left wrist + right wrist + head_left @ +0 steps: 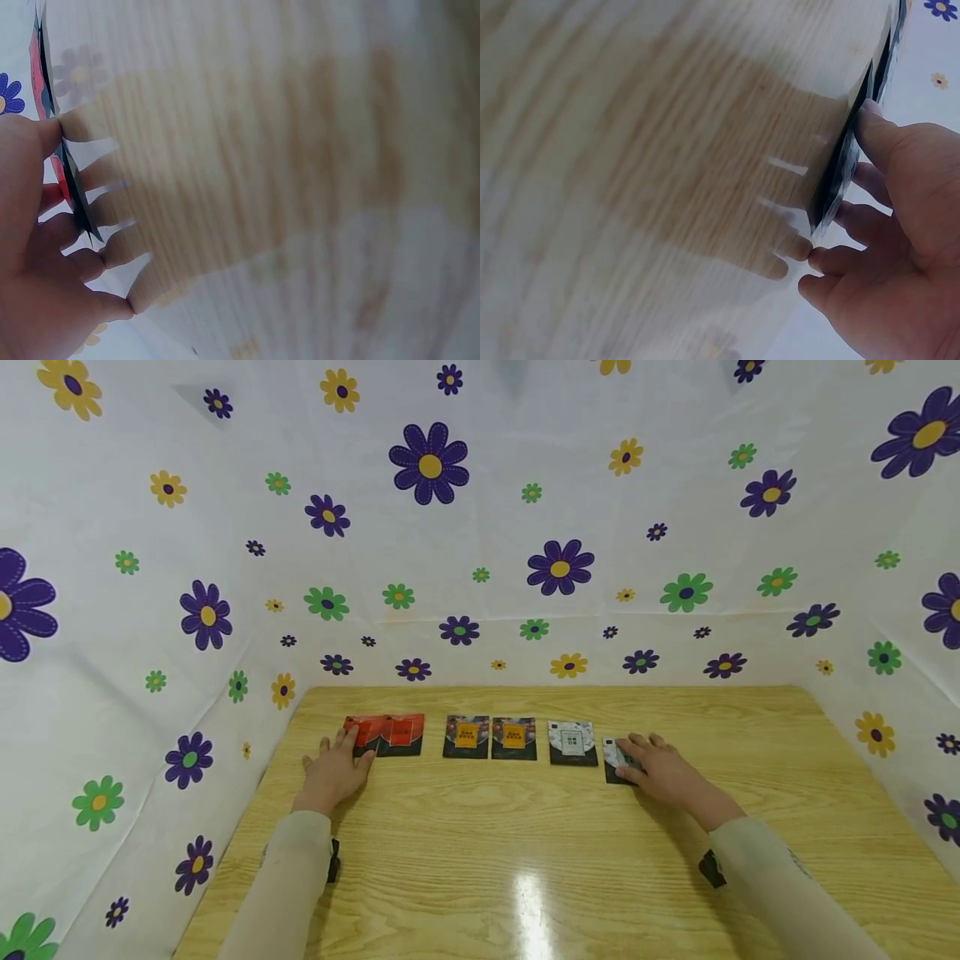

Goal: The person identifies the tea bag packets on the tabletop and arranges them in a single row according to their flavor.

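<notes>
Two red-and-black packets lie side by side at the far left of the table. My left hand [333,772] rests its fingers on the outer red packet [367,732], with the thumb by its near edge. Beside it is the other red packet [401,735]. At the right, my right hand [667,777] lies over part of a white-and-black packet [615,762], fingers extended and thumb low on it. In the right wrist view the thumb touches this packet [838,176]. Its matching white-and-black packet [572,743] lies just left, slightly farther back.
Between the red and white pairs lie two packets with orange labels, one on the left [466,737] and one on the right [514,738]. All sit on a wood-grain table [450,843]. A white flowered cloth [495,527] walls the back and both sides.
</notes>
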`<state>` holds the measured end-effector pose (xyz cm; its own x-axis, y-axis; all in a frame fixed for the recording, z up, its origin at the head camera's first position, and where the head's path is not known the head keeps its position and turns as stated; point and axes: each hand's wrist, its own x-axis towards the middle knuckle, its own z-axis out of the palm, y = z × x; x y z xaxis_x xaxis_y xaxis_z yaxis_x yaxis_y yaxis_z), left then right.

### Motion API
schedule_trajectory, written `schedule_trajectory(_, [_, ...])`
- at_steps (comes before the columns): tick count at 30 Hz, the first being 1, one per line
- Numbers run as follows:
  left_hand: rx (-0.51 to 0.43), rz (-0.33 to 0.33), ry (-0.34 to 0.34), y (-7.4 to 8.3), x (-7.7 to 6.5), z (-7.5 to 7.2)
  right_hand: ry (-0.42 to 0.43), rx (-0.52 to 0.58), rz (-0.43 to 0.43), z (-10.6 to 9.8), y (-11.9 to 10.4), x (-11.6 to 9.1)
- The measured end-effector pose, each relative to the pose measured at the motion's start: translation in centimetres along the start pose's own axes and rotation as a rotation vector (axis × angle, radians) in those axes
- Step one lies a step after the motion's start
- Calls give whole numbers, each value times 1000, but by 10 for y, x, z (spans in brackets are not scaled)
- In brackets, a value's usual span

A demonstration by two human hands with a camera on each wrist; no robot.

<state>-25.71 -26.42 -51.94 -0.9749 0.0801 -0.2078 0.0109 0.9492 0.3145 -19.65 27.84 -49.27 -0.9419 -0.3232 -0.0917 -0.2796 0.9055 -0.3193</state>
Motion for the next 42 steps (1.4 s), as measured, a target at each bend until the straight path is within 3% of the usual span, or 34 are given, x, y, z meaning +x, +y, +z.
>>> schedule_trajectory(23, [6, 2, 4, -1, 0, 1, -40, 29, 14, 0, 9, 24])
schedule_trajectory(42, [8, -12, 0, 2, -2, -2, -79, 38, -9, -7, 11, 32])
